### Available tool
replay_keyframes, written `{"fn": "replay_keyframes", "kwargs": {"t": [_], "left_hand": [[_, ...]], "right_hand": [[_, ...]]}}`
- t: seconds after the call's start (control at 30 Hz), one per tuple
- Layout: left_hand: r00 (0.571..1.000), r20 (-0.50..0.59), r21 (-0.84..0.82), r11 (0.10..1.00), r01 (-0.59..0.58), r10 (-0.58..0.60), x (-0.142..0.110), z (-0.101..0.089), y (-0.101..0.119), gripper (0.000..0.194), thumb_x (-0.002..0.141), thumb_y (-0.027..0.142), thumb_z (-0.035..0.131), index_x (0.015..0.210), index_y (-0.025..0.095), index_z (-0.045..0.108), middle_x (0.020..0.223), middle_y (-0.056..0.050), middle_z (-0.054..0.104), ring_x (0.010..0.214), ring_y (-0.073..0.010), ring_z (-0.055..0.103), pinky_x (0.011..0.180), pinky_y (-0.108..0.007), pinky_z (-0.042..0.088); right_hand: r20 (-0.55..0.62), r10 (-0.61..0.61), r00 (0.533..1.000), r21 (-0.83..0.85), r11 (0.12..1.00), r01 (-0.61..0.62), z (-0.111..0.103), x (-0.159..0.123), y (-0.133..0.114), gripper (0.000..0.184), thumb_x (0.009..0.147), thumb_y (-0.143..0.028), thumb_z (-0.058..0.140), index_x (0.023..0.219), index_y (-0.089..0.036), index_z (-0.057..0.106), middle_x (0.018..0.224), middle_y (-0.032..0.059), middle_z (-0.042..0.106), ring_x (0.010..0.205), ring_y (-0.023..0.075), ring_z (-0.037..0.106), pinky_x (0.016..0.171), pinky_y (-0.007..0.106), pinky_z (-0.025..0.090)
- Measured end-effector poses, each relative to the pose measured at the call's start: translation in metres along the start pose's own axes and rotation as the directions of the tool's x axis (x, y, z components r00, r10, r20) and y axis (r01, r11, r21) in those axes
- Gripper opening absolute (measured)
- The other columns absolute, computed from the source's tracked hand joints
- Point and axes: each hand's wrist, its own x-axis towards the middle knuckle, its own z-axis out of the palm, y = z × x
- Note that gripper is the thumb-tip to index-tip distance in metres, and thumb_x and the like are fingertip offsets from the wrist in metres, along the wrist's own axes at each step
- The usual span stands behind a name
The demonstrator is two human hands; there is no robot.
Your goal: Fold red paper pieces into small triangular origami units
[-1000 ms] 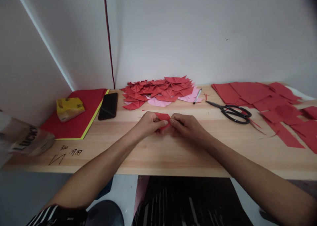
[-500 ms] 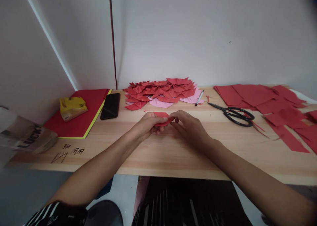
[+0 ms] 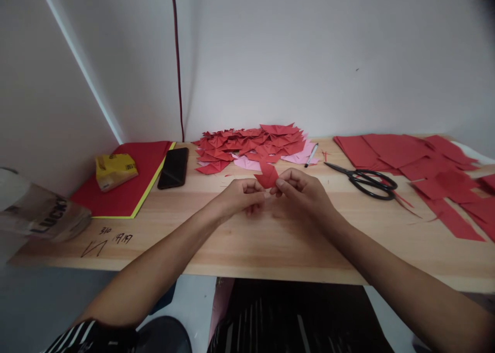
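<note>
A small piece of folded red paper (image 3: 266, 176) is held up over the table, its upper end overlapping the pile behind it in view. My right hand (image 3: 303, 190) pinches its lower right edge between thumb and fingers. At the paper's lower tip, the thumb and curled fingers of my left hand (image 3: 245, 194) close in from the left; the exact contact is partly hidden. Behind both hands lies a heap of folded red paper pieces (image 3: 247, 141), with a few pink folded pieces (image 3: 247, 163) among them.
Black-handled scissors (image 3: 365, 180) and a pen (image 3: 311, 155) lie right of the heap. Stacked red paper sheets (image 3: 386, 149) spread along the right side. To the left are a phone (image 3: 173, 167), a red folder (image 3: 116, 203), a yellow packet (image 3: 116, 171) and a cup (image 3: 50, 213).
The red paper has turned from lying flat across my fingers to standing upright between them. My left hand has shifted its hold toward the lower tip; my right hand has moved slightly right.
</note>
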Motion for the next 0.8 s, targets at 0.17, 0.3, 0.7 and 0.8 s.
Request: {"fn": "replay_keyframes", "kwargs": {"t": [0.17,0.3,0.7,0.8], "left_hand": [[0.994,-0.051,-0.107,0.989,-0.100,0.095,0.0037,0.0016,-0.0044,0.041,0.067,0.036,0.081,0.092,0.014,0.059,0.073,0.000,0.063,0.052,-0.0070,0.056,0.047,-0.018,0.040],[0.954,-0.253,-0.258,0.939,-0.228,0.163,0.0055,-0.0040,-0.0005,0.042,0.070,0.037,0.079,0.103,0.017,0.061,0.087,-0.001,0.066,0.072,-0.0098,0.061,0.062,-0.020,0.046],[0.995,-0.053,-0.089,0.992,-0.086,0.082,-0.0006,0.0014,0.0017,0.024,0.069,0.028,0.079,0.081,0.009,0.072,0.071,-0.006,0.070,0.066,-0.0123,0.063,0.067,-0.024,0.048],[0.995,-0.064,-0.160,0.984,-0.081,0.071,0.0005,-0.0024,-0.0011,0.020,0.070,0.026,0.077,0.078,0.009,0.072,0.070,-0.006,0.070,0.066,-0.0124,0.064,0.070,-0.025,0.049]], "right_hand": [[0.027,0.060,0.998,0.064,0.996,-0.061,0.0004,0.0030,0.0018,0.033,0.083,-0.050,0.065,0.077,-0.018,0.059,0.070,0.0030,0.067,0.063,0.0134,0.059,0.059,0.026,0.045],[0.085,0.122,0.989,0.098,0.987,-0.130,0.0011,0.0036,0.0029,0.033,0.082,-0.050,0.065,0.077,-0.018,0.058,0.073,0.0041,0.069,0.061,0.0122,0.057,0.054,0.024,0.041],[0.194,0.098,0.976,-0.032,0.995,-0.094,0.0049,-0.0004,0.0073,0.023,0.089,-0.041,0.057,0.079,-0.019,0.056,0.070,0.0015,0.066,0.062,0.0143,0.059,0.057,0.027,0.043],[0.135,0.038,0.990,-0.099,0.995,-0.025,0.0063,-0.0035,0.0032,0.021,0.091,-0.041,0.056,0.090,-0.020,0.056,0.078,0.0026,0.068,0.067,0.0151,0.061,0.059,0.027,0.044]]}}
